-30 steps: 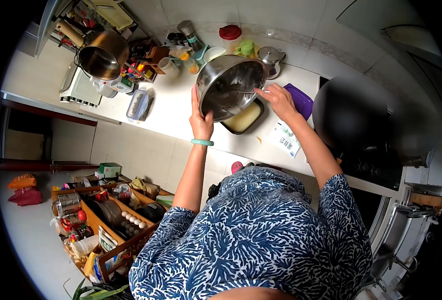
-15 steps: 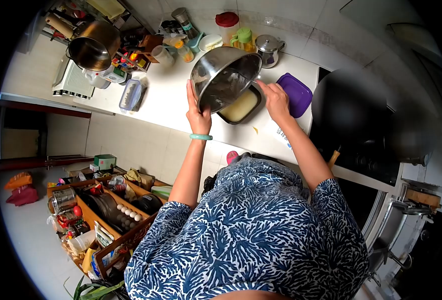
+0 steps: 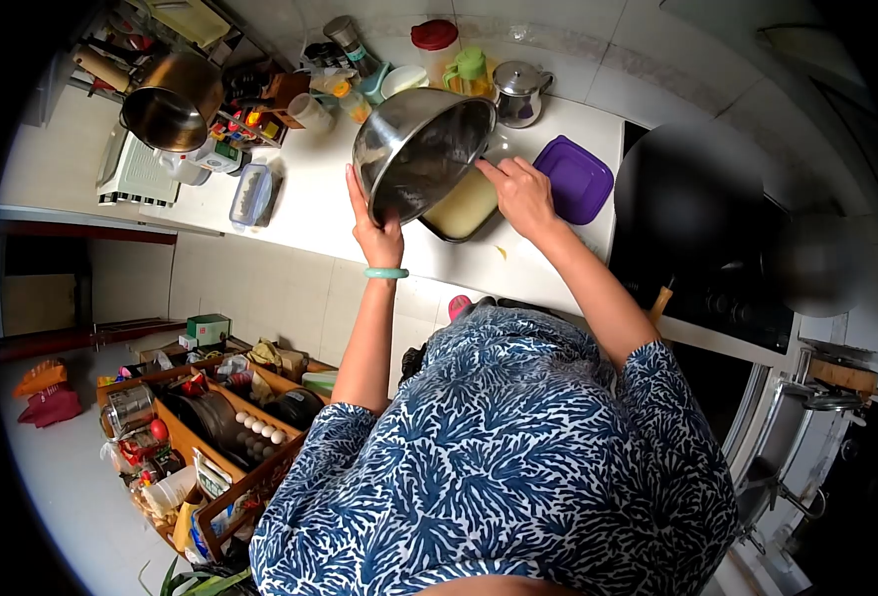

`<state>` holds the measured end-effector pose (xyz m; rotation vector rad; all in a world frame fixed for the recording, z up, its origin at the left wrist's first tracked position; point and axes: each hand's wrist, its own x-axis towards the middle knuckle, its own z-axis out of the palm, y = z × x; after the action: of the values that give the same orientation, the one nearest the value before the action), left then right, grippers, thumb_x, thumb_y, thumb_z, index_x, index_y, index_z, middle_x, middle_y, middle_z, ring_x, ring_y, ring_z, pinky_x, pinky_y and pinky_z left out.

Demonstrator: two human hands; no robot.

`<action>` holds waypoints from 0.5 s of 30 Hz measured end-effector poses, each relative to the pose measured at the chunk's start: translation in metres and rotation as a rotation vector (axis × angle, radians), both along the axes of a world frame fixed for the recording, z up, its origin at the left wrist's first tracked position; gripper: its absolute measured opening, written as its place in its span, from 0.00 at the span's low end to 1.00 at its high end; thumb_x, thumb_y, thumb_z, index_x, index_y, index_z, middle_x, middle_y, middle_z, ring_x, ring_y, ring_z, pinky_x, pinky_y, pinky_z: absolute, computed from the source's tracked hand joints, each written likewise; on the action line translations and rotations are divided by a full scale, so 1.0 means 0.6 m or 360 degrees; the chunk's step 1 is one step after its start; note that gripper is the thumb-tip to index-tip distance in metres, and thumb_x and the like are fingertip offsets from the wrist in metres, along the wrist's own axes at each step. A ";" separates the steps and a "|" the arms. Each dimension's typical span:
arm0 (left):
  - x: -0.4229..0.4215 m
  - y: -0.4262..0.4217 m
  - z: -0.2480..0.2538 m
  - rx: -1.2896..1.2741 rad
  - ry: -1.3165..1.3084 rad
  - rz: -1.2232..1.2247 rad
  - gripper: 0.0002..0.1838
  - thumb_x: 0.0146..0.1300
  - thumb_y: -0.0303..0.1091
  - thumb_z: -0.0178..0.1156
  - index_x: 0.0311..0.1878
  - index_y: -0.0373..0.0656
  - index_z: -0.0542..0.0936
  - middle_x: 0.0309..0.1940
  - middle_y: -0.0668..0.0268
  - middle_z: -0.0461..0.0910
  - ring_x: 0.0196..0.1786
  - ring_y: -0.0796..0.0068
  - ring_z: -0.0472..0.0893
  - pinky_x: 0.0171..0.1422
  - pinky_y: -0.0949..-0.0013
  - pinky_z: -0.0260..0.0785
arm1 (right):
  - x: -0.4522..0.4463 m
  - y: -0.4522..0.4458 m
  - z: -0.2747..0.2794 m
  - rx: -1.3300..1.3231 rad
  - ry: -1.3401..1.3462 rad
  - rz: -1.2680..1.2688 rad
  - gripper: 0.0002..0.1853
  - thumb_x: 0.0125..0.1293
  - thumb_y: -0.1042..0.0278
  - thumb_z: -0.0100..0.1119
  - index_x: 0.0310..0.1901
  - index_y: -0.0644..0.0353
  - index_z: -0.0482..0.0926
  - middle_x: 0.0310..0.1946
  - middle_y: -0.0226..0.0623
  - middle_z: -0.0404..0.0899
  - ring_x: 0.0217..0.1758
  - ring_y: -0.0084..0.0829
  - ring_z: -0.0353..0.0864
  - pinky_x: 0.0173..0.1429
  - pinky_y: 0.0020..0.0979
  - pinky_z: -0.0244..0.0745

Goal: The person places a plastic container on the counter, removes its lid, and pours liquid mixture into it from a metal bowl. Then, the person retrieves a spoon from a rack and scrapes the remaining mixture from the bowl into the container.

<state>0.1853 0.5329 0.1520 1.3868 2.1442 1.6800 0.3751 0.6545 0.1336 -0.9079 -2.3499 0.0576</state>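
A shiny metal mixing bowl (image 3: 409,149) is tipped on its side, its mouth facing right and down. My left hand (image 3: 377,233), a pale green bangle at its wrist, grips the bowl's lower left rim. Below the mouth sits a rectangular dark-rimmed pan (image 3: 462,239) with a pale yellow, smooth mixture (image 3: 464,207) in it. My right hand (image 3: 524,199) is at the bowl's right rim, its index finger stretched to the edge and the other fingers curled. What those curled fingers hold, if anything, I cannot make out. Thin residue coats the bowl's inside.
A purple lid or shallow tray (image 3: 574,181) lies right of the pan, beside the black stovetop (image 3: 697,248). Behind the bowl stand a metal pot (image 3: 520,94), a green-lidded jug (image 3: 469,72) and a red-lidded jar (image 3: 435,45). A clear container (image 3: 252,195) sits at left.
The bowl and both my hands have shifted slightly left in view, as has the whole counter. My right index finger stays at the bowl's rim, and the bowl is still tipped.
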 end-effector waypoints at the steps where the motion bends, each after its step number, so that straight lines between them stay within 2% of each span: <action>1: -0.003 0.002 -0.003 0.0007 0.0004 0.0004 0.46 0.50 0.14 0.48 0.75 0.52 0.50 0.68 0.56 0.65 0.57 0.51 0.77 0.52 0.68 0.72 | 0.005 0.006 0.002 -0.0015 0.0080 0.0061 0.18 0.54 0.78 0.53 0.46 0.55 0.83 0.27 0.32 0.75 0.36 0.33 0.76 0.37 0.32 0.77; 3: -0.007 0.002 -0.005 0.0083 0.0126 0.0000 0.46 0.49 0.14 0.48 0.75 0.53 0.51 0.69 0.57 0.64 0.56 0.52 0.79 0.51 0.68 0.72 | 0.010 0.013 0.011 -0.0003 0.0226 0.0066 0.19 0.53 0.78 0.53 0.45 0.51 0.85 0.28 0.29 0.75 0.35 0.31 0.75 0.38 0.30 0.76; 7: -0.010 0.003 0.000 0.0086 0.0143 -0.0052 0.46 0.49 0.15 0.48 0.75 0.54 0.51 0.69 0.57 0.63 0.54 0.52 0.80 0.51 0.69 0.72 | 0.025 0.042 -0.002 -0.0088 0.0141 0.0166 0.19 0.52 0.78 0.53 0.44 0.49 0.86 0.28 0.30 0.75 0.36 0.31 0.75 0.39 0.30 0.75; 11: -0.012 0.002 0.004 0.0014 0.0070 -0.0119 0.46 0.49 0.15 0.47 0.75 0.55 0.52 0.68 0.57 0.65 0.53 0.51 0.80 0.49 0.71 0.72 | 0.020 0.049 -0.003 -0.0179 0.0125 0.0204 0.18 0.53 0.77 0.53 0.43 0.49 0.86 0.28 0.31 0.75 0.37 0.32 0.74 0.41 0.31 0.75; 13: -0.009 0.003 0.006 0.0034 0.0102 -0.0161 0.46 0.49 0.14 0.47 0.74 0.54 0.52 0.66 0.55 0.67 0.52 0.51 0.80 0.46 0.73 0.72 | 0.002 0.052 0.003 -0.0057 0.0338 0.0307 0.18 0.52 0.77 0.54 0.41 0.49 0.87 0.27 0.31 0.75 0.36 0.33 0.74 0.42 0.32 0.74; 15: -0.004 0.003 0.011 0.0023 0.0086 -0.0176 0.46 0.49 0.14 0.47 0.74 0.55 0.52 0.66 0.55 0.67 0.52 0.51 0.80 0.47 0.72 0.72 | 0.003 0.054 -0.004 -0.0032 0.0342 0.0369 0.18 0.51 0.78 0.54 0.41 0.49 0.87 0.27 0.31 0.75 0.37 0.33 0.74 0.42 0.32 0.74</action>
<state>0.1828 0.5346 0.1589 1.5412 2.0450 1.6396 0.3767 0.6870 0.1313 -0.6022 -2.2441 0.2598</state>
